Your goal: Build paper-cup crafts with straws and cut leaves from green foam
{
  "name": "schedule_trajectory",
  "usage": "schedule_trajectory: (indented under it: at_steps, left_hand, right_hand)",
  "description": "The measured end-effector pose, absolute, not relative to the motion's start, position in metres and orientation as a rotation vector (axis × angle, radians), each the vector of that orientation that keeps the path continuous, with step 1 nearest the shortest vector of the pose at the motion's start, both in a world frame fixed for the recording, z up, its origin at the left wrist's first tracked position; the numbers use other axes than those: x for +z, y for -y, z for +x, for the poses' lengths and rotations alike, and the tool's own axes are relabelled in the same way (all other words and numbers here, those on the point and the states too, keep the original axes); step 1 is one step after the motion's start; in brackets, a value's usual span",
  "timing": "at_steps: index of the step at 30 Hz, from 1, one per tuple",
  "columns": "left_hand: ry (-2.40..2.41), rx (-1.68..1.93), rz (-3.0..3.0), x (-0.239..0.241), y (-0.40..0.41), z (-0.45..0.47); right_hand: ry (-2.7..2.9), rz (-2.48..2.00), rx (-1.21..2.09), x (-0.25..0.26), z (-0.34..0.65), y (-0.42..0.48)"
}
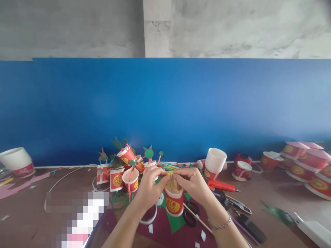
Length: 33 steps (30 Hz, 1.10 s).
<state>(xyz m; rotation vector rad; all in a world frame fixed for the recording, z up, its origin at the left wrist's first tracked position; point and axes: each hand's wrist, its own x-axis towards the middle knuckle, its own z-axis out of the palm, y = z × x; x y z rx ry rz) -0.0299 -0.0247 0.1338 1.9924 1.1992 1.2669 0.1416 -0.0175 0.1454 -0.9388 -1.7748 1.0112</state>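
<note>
Your red-and-gold paper cup [174, 201] is upright, mouth open; your small yellow piece [170, 173] is at its far rim.

This looks like a craft workshop in a rough building: a bare, stained concrete wall [77, 27] with a projecting pillar [157, 34] rises above a plain blue partition panel [165, 110]. On the brown worktop [23, 224] are 1 orange utility knife [223, 186], black-handled scissors [191, 214], pink paper scraps [31, 182], thin coloured straws [172, 167] and many red paper cups [117, 180], some trimmed with green paper cutouts [149, 152].
</note>
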Motion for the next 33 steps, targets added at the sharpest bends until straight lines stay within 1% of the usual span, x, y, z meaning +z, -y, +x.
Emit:
schedule_trajectory:
  at_steps: [8,12,14,20,29,33]
  left_hand:
    - [-1.087,1.126,1.912,0.14,0.024,-0.035]
    - [-0.998,1.035,1.759,0.138,0.025,-0.035]
    - [-0.955,1.04,1.724,0.137,0.026,-0.034]
    - [-0.937,1.112,1.689,0.134,0.027,-0.029]
    - [-1.024,1.177,1.74,0.133,0.025,-0.027]
    - [-1.078,1.285,1.673,0.139,0.025,-0.025]
  right_hand:
    - [1.797,-0.972,1.055,0.144,0.149,0.012]
    - [1.689,-0.962,1.256,0.142,0.151,0.011]
    - [1.671,-0.962,1.293,0.142,0.151,0.011]
    - [1.767,-1.027,1.021,0.148,0.146,0.017]
    - [1.748,-1.002,0.944,0.147,0.135,0.023]
    - [1.685,-1.018,0.96,0.142,0.139,0.016]
